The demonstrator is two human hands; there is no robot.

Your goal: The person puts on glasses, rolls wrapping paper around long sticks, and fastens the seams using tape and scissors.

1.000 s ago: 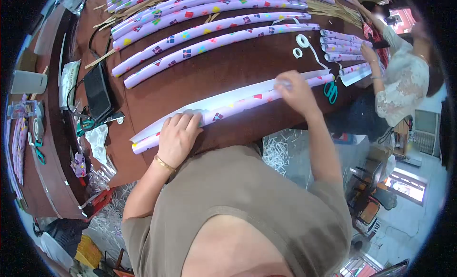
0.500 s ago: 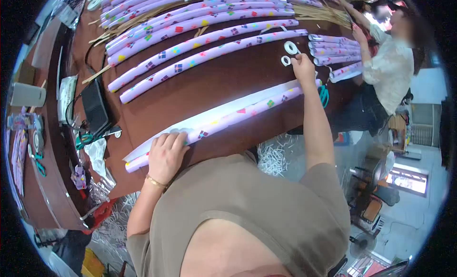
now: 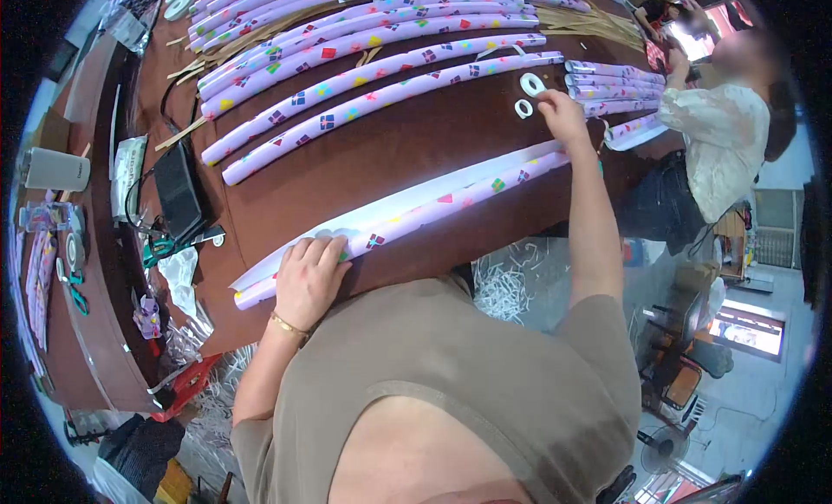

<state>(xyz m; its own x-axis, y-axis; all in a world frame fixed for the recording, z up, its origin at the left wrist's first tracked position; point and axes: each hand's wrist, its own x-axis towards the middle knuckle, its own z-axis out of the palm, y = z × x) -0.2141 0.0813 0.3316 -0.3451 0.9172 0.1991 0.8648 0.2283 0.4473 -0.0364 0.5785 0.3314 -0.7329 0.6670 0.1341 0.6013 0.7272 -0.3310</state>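
Note:
A roll of lilac patterned wrapping paper [image 3: 451, 204], its white inner side showing along a loose edge, lies slantwise before me. My left hand [image 3: 310, 279] rests on its near left part, with the fingers stretched over the paper. Past the roll's far right end, my right hand [image 3: 565, 121] has its fingers drawn together at the edge of a white tape roll [image 3: 532, 84]. Whatever is between those fingertips is too small to make out. A smaller white tape roll [image 3: 523, 109] lies just beside them.
Finished-looking lilac rolls [image 3: 373, 75] lie in rows at the back, with flat wooden strips [image 3: 598, 27] among them. Shorter rolls [image 3: 615, 81] sit at the right, near a person in a white shirt [image 3: 724, 127]. A black tablet-like case [image 3: 180, 192] and green-handled scissors [image 3: 158, 249] lie left.
My right hand has shifted slightly right, away from the tape rolls, with the fingertips now at their edge. My left hand stays on the paper. The person at the right has drawn their arms in.

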